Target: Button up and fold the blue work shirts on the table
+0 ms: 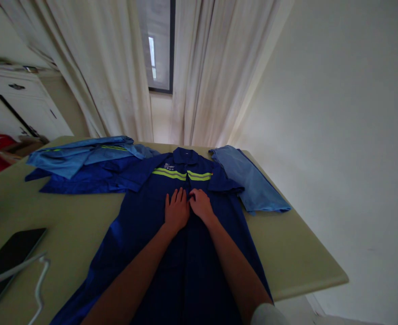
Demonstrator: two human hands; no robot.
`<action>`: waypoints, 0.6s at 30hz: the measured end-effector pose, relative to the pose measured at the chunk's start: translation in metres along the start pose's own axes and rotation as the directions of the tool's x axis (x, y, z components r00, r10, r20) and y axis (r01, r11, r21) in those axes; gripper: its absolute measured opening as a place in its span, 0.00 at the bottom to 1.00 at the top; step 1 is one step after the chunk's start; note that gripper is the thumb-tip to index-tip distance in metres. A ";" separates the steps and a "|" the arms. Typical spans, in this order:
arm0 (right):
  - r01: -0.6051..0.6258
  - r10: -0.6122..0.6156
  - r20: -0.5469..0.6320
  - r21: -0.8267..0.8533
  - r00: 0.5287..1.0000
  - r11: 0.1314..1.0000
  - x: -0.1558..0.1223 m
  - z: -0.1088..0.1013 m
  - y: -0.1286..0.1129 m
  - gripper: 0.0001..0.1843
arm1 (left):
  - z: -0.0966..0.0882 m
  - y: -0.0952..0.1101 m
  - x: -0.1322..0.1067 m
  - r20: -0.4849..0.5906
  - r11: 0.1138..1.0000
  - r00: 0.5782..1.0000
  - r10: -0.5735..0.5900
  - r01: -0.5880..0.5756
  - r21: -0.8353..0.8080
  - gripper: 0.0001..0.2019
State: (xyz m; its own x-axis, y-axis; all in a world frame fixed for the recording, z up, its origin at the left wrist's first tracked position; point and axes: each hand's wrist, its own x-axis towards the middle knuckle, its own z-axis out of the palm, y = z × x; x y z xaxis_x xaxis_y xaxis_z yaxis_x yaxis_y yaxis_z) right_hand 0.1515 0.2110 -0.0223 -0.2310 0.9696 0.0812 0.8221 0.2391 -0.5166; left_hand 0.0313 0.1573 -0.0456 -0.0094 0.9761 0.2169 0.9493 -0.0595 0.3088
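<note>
A dark blue short-sleeved work shirt (145, 212) lies face up on the table, its collar at the far edge and yellow-green reflective bands across the chest. My left hand (178, 210) rests flat on the shirt front, just left of the centre opening, fingers stretched out. Beside it, my right hand (201, 204) has its fingers bent and pressed together at the front opening below the bands. Whatever sits under those fingertips is too small to make out. White lettering shows on the left side of the chest.
Light blue folded clothing (80, 155) lies over darker blue cloth at the back left. More light blue cloth (249, 180) lies at the right. A phone (12, 257) and a white cable (39, 284) are on the table (297, 253) at the left. Curtains and a wall stand close behind.
</note>
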 end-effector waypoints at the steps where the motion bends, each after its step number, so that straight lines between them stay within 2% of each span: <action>1: -0.005 0.006 0.013 -0.043 1.000 0.999 0.005 -0.002 -0.002 0.13 | -0.002 0.000 -0.005 0.015 1.000 1.000 0.009 -0.010 0.009 0.26; 5: 0.001 -0.002 -0.010 -0.145 1.000 0.989 0.025 -0.002 -0.007 0.12 | -0.021 0.001 -0.009 0.056 0.999 0.998 0.012 -0.014 0.031 0.24; 7: 0.000 -0.005 -0.032 -0.150 0.999 0.989 0.031 0.002 -0.007 0.11 | -0.031 0.001 0.001 0.085 0.999 0.996 -0.022 0.019 0.040 0.20; 10: 0.009 -0.017 -0.051 -0.155 0.999 0.988 0.032 0.008 -0.004 0.10 | -0.037 -0.001 0.030 0.114 0.995 0.988 -0.103 0.102 0.019 0.18; 15: 0.027 -0.037 -0.048 -0.186 0.998 0.982 0.031 0.012 0.001 0.13 | -0.023 -0.004 0.073 0.127 0.931 0.935 -0.332 0.346 -0.114 0.18; 18: 0.040 -0.049 -0.049 -0.174 0.998 0.984 0.032 0.013 0.002 0.14 | -0.011 -0.007 0.079 0.081 0.940 0.948 -0.307 0.315 -0.127 0.16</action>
State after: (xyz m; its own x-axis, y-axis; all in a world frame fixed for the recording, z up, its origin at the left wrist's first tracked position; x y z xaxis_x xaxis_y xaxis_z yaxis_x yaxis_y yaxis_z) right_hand 0.1389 0.2423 -0.0317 -0.2451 0.9581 0.1483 0.8901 0.2830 -0.3571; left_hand 0.0208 0.2320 -0.0202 -0.2749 0.9608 0.0361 0.8499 0.2252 0.4765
